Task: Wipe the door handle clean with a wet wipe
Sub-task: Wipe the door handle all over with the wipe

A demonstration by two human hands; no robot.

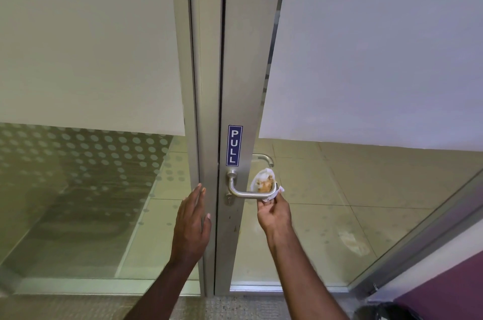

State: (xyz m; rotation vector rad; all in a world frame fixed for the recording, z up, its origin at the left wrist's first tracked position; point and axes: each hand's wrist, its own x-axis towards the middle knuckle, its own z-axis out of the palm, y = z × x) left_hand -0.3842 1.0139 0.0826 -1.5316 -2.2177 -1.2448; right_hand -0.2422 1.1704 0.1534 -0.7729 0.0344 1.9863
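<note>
At the lever's free end, right fingers (pixel 264 205) pinched a wipe (pixel 264 181) bunched over the handle (pixel 244 193), the right hand (pixel 274 212) just below. Left of it, the left hand (pixel 193 225) lay open and flat on the frame (pixel 209 110). Step: wiping in progress. Next, judged: slide the wipe toward the pivot, covering the bend.

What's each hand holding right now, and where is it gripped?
The right hand holds the wipe, pinched at its lower edge against the free end of the handle. The left hand holds nothing, open by the door frame.
</note>
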